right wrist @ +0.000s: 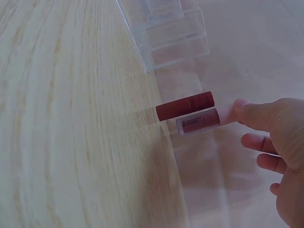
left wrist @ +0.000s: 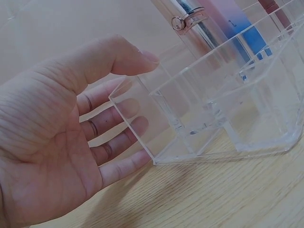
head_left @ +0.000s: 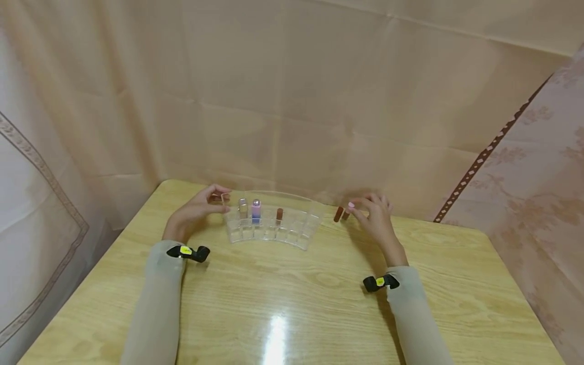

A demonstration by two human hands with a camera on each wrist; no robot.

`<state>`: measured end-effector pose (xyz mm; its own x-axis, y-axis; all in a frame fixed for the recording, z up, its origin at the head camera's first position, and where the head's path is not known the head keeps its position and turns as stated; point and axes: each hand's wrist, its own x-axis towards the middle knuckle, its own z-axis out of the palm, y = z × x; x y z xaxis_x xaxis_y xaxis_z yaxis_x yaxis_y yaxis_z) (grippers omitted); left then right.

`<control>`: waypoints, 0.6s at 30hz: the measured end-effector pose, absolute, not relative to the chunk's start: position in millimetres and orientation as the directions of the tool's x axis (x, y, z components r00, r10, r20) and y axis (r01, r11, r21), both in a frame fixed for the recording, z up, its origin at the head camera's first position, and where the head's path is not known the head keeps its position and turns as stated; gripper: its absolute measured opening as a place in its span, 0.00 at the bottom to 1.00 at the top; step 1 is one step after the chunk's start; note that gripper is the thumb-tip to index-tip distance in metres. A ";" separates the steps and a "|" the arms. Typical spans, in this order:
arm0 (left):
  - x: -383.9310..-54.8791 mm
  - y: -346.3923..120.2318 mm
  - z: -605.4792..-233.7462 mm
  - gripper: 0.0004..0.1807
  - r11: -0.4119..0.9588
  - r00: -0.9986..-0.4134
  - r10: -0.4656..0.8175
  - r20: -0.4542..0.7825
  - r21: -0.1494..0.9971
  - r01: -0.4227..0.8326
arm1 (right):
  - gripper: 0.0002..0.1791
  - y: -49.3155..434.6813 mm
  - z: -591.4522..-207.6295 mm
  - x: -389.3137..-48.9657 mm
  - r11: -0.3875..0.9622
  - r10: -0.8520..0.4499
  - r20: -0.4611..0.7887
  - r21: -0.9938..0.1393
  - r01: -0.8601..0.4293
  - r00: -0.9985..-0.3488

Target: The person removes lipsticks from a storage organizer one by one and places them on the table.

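A clear plastic organizer [head_left: 269, 234] with several compartments stands on the table. My left hand [head_left: 201, 207] holds its left end, the thumb [left wrist: 135, 64] at the top edge and the other fingers behind the transparent wall. In the organizer stand a metallic lipstick tube [head_left: 243, 208], a pink-and-blue tube [head_left: 256, 212] and a dark red-brown tube [head_left: 279, 216]. To the organizer's right, my right hand [head_left: 375, 218] pinches the pale pink end of a lip gloss tube [right wrist: 199, 122] between thumb and forefinger. Close beside that tube stands a red-brown lipstick tube [right wrist: 185, 105].
The wooden table [head_left: 315, 304] reaches back to a beige cloth [head_left: 292, 101] hanging just behind the organizer. Patterned cloth [head_left: 543, 167] hangs at the right and a pale cloth [head_left: 41, 203] at the left. Each wrist wears a black camera strap [head_left: 188, 252].
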<state>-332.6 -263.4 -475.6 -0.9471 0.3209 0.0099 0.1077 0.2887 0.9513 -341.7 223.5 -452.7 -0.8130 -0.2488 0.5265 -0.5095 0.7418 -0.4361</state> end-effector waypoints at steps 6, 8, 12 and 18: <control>-333.8 -262.3 -474.7 0.32 0.297 -0.947 0.320 0.003 0.949 0.103 | 0.14 224.1 -453.9 -341.7 0.742 -0.249 0.518 -0.441 -0.505 -0.819; -333.8 -262.4 -474.7 0.31 0.297 -0.948 0.318 0.000 0.950 0.100 | 0.15 223.9 -454.2 -341.9 0.744 -0.248 0.509 -0.445 -0.499 -0.824; -333.6 -262.4 -474.3 0.31 0.302 -0.948 0.319 0.003 0.947 0.105 | 0.15 223.5 -454.4 -341.8 0.743 -0.241 0.495 -0.459 -0.487 -0.835; -334.2 -263.3 -475.4 0.31 0.308 -0.945 0.327 0.012 0.944 0.118 | 0.13 223.5 -455.5 -341.4 0.745 -0.239 0.488 -0.463 -0.481 -0.839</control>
